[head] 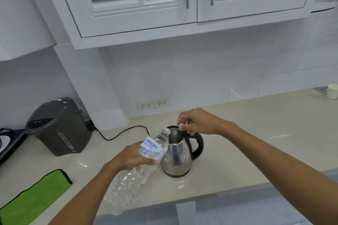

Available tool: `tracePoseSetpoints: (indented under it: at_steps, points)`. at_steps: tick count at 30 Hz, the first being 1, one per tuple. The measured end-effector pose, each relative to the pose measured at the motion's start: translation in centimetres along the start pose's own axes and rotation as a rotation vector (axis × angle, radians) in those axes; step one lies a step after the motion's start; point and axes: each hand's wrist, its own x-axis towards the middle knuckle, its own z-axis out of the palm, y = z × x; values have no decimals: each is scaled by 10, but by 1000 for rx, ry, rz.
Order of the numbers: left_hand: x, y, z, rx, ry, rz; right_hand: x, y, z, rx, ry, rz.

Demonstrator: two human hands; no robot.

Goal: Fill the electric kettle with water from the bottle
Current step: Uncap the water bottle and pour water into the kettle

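A steel electric kettle (176, 157) with a black handle stands on the beige counter (256, 142), its lid open. My left hand (134, 155) grips a clear plastic water bottle (139, 171) around its white-and-blue label, tilted with the neck at the kettle's rim. My right hand (195, 121) rests on the raised black lid at the top of the handle and pinches a small white bottle cap (181, 125) between its fingertips. The kettle's inside is mostly hidden.
A dark grey hot-water dispenser (58, 128) stands at the left with a black cord (120, 133) trailing over the counter. A green cloth (34, 195) lies at the front left. Wall sockets (154, 103) sit behind. A white cup (332, 91) is at the far right. Cabinets hang overhead.
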Motion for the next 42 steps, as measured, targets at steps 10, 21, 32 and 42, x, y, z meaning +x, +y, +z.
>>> tracePoseSetpoints:
  at_steps: [10,21,32,42]
  points:
    - [-16,11,37,-257,77,109,8,6,12,80,91,62]
    - [-25,23,65,-372,57,211,-6,-5,-10,163,-84,64]
    - [-28,30,84,-404,3,241,-19,-16,-12,-320,-175,145]
    - [-32,45,101,-389,97,261,-27,-7,21,-576,-84,395]
